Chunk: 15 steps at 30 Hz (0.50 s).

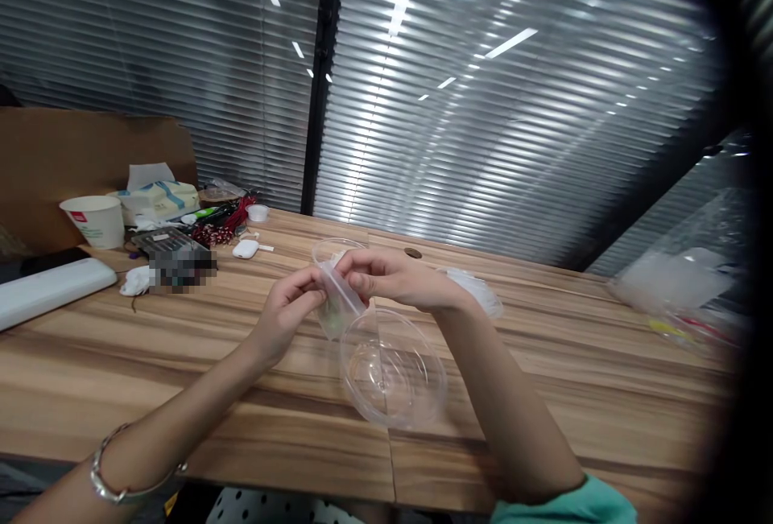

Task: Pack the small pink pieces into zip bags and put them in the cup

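Between my two hands is a small clear zip bag [341,295] with something pale green low inside it. My left hand [291,307] pinches the bag's left edge near the top. At its upper right edge, the fingers of my right hand [386,276] are closed on the bag's opening. Just below and to the right sits a round clear plastic bowl [394,371], with nothing visible in it. Another clear round container [323,247] stands behind my hands and is partly hidden by them.
Behind my right wrist lies a clear plastic piece [480,290]. On the left are a paper cup [97,222], a tissue pack [160,198], red-black wires [226,222], a white earbud case [245,249] and a long white device [54,286]. A plastic bag [676,282] stands far right.
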Motion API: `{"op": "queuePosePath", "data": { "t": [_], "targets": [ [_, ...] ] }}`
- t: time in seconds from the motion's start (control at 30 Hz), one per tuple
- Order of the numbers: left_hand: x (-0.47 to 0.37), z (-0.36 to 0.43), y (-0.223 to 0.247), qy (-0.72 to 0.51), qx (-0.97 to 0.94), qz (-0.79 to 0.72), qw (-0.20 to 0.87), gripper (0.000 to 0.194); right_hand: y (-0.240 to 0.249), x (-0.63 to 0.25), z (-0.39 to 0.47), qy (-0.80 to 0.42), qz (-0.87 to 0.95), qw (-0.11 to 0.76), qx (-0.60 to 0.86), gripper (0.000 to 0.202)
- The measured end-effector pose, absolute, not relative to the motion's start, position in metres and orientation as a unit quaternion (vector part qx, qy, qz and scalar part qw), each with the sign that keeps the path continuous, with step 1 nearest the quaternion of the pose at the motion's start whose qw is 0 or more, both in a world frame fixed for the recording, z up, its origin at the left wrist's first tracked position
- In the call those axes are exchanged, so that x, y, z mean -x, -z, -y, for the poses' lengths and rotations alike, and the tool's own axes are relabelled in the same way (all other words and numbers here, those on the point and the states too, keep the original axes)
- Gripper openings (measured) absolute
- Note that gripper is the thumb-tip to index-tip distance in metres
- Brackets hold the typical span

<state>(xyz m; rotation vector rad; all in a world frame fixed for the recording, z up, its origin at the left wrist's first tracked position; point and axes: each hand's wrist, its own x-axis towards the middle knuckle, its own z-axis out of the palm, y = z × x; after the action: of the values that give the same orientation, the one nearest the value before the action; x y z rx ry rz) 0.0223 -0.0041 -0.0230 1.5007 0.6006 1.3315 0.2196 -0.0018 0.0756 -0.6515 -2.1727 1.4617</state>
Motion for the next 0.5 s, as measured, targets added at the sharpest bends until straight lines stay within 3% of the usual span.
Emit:
{"op": "queuePosePath", "data": {
  "t": [0.5],
  "targets": [
    [-0.0229, 0.0024, 0.0239, -0.558, -0.613, -0.227, 0.512, 0.01, -0.072, -0.2175, -0.0006, -0.539, 0.783, 0.222, 0.218, 0.034]
  ]
}}
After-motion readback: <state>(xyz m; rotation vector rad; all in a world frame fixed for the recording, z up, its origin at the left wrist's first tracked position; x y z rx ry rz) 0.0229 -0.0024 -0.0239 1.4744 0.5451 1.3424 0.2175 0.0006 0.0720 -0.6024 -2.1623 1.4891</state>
